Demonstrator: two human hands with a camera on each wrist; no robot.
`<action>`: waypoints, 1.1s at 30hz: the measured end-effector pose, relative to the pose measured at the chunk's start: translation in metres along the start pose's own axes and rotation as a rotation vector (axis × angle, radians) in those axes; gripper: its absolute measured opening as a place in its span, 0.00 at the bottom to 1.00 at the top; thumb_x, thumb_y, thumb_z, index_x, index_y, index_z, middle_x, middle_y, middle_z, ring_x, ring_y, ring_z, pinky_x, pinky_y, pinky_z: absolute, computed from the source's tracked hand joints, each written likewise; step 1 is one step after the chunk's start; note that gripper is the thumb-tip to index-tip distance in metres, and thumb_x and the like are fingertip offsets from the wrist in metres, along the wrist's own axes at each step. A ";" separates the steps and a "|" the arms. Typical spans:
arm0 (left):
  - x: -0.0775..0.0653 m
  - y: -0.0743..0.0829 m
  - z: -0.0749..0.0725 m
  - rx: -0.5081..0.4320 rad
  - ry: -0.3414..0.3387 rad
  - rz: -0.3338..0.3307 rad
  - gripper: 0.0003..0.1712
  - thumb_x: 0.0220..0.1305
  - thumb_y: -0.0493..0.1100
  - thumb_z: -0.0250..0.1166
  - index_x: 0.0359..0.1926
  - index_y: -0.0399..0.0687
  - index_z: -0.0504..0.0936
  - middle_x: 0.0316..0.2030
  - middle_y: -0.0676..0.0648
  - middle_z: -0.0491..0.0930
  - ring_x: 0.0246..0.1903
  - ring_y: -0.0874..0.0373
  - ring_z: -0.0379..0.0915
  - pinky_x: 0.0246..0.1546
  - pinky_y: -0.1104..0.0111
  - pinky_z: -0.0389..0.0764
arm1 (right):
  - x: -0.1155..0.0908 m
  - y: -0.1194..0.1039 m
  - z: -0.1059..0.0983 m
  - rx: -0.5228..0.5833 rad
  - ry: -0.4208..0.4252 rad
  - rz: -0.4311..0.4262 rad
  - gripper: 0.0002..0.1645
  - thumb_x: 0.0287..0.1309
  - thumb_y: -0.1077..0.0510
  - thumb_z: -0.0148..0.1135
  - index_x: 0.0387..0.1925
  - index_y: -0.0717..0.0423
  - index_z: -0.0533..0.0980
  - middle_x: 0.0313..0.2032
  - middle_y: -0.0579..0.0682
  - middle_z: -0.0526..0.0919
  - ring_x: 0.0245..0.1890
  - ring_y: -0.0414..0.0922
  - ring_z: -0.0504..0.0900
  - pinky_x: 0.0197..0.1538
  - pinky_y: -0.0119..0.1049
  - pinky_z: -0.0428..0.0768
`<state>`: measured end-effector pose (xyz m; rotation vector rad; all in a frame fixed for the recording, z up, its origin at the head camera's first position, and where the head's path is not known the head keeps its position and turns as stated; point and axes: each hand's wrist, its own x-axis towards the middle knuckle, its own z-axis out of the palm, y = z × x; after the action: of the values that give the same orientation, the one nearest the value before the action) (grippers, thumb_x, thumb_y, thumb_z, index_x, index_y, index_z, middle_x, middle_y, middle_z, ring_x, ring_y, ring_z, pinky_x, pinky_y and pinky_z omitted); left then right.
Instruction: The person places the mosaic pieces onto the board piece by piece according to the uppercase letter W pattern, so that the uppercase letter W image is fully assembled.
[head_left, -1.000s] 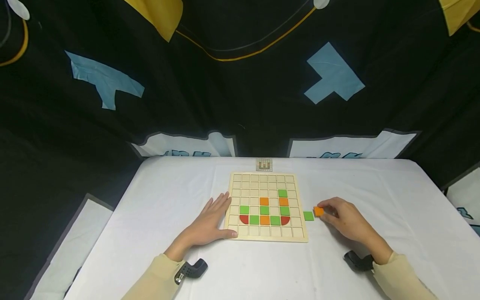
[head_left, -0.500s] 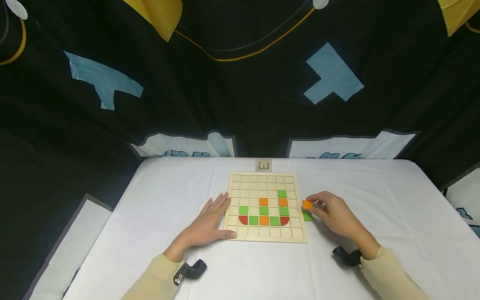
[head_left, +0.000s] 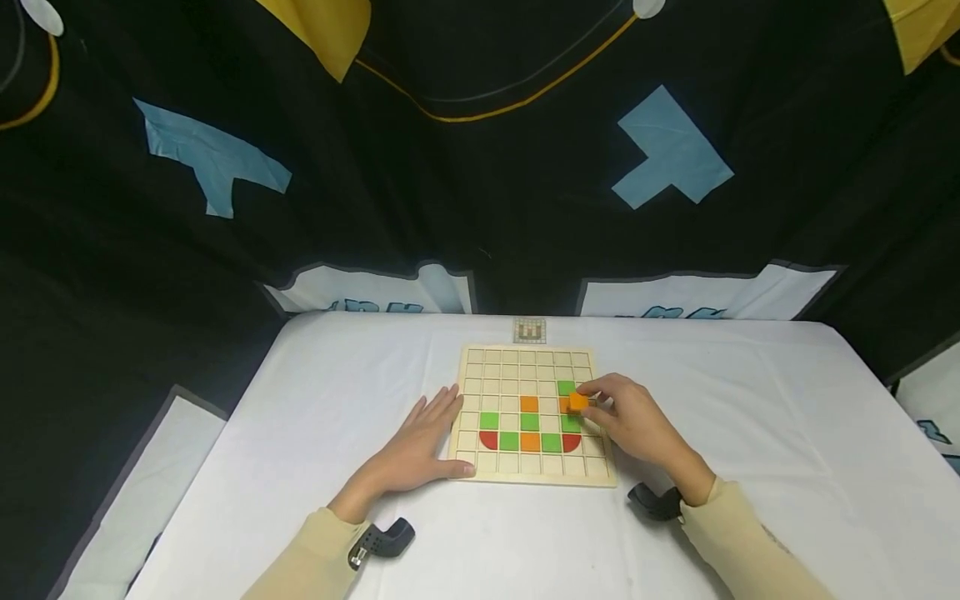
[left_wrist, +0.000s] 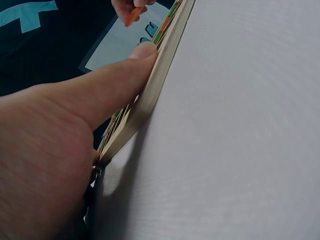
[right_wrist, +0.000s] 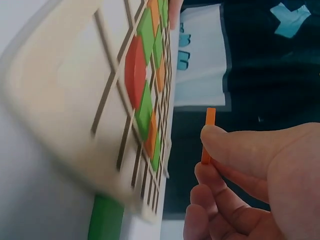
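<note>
A wooden grid board (head_left: 517, 360) lies on the white table, with several green, orange and red pieces set in its squares. My left hand (head_left: 408, 450) rests against the board's left side, fingers straight and spread; its thumb (left_wrist: 120, 75) lies on the near left corner. My right hand (head_left: 637, 421) pinches a square orange tile (head_left: 577, 402) between thumb and fingers, above the board's right part. In the right wrist view this tile (right_wrist: 209, 142) is seen edge-on, apart from the board. A red rounded piece (head_left: 572, 443) sits in the lower right of the pattern.
A small card with a grid pattern (head_left: 530, 331) lies behind the board. Beside the board's right edge a loose green tile (right_wrist: 106, 217) shows in the right wrist view; my right hand hides it from the head view. A dark curtain hangs beyond the table (head_left: 360, 367).
My right hand has carried the orange tile leftward from the table at the right, past the loose green tile, to above the board. My left hand has stayed in place.
</note>
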<state>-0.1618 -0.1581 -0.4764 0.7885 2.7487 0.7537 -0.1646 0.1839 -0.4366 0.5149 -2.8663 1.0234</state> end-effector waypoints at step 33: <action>0.001 0.002 -0.001 -0.010 0.005 0.011 0.63 0.58 0.68 0.68 0.78 0.35 0.49 0.80 0.41 0.41 0.79 0.48 0.32 0.77 0.51 0.34 | 0.041 -0.042 0.051 0.030 -0.014 -0.083 0.14 0.58 0.63 0.72 0.47 0.58 0.84 0.45 0.50 0.86 0.41 0.46 0.81 0.48 0.42 0.81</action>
<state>-0.1619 -0.1570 -0.4742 0.8019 2.7454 0.7721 -0.1867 0.1095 -0.4440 0.6394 -2.8189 1.0553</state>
